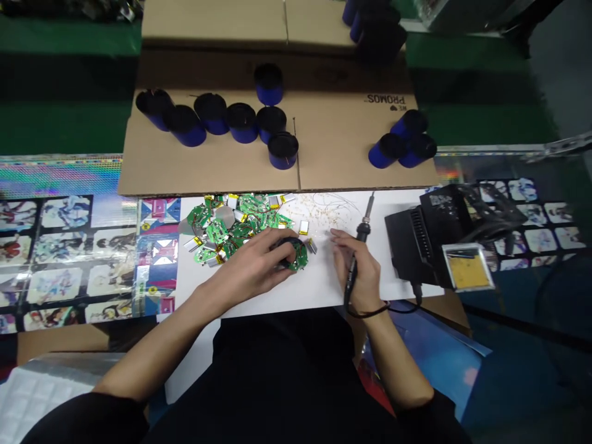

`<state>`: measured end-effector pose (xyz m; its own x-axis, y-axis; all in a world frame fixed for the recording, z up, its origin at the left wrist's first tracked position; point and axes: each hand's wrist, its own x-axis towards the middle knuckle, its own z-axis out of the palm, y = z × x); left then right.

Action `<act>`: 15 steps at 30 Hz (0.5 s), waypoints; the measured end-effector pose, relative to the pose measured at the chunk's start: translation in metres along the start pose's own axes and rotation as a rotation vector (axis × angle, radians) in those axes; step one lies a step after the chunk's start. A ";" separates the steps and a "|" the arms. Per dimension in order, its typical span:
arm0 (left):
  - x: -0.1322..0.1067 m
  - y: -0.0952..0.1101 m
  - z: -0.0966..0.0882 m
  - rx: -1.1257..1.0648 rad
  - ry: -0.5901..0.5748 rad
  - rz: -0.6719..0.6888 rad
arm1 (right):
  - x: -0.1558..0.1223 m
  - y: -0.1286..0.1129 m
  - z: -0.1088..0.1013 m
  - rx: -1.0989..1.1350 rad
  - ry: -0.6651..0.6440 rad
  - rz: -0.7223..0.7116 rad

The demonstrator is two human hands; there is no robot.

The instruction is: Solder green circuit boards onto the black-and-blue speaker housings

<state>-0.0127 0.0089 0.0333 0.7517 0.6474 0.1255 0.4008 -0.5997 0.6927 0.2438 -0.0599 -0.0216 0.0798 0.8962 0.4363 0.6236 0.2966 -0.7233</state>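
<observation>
My left hand point(247, 265) grips a round green circuit board point(300, 262) with a dark round part on it point(283, 251), partly hidden by my fingers. The board sits at the edge of a heap of green circuit boards point(234, 225) with wires and small silver pouch batteries. My right hand point(358, 265) holds a black soldering iron point(363, 231), its metal tip point(371, 200) pointing away from me. One loose battery point(311, 245) lies just left of my right fingers. Pale solder crumbs point(319, 209) and thin wires are scattered beyond them.
Everything lies on a white sheet point(324, 290). To the right stand a black soldering station point(411, 246) and a yellow sponge tray point(468, 268). Beyond, a cardboard sheet point(365, 148) holds several blue cylinders with black caps point(283, 150).
</observation>
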 end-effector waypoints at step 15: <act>-0.051 -0.191 -0.210 0.342 0.999 -0.784 | 0.025 -0.006 0.048 -0.080 -0.153 -0.122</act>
<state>-0.2373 0.1890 0.0436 -0.3896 0.8538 0.3452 0.7733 0.0997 0.6262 0.2042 -0.0231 -0.0319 -0.1154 0.8967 0.4273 0.6815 0.3844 -0.6227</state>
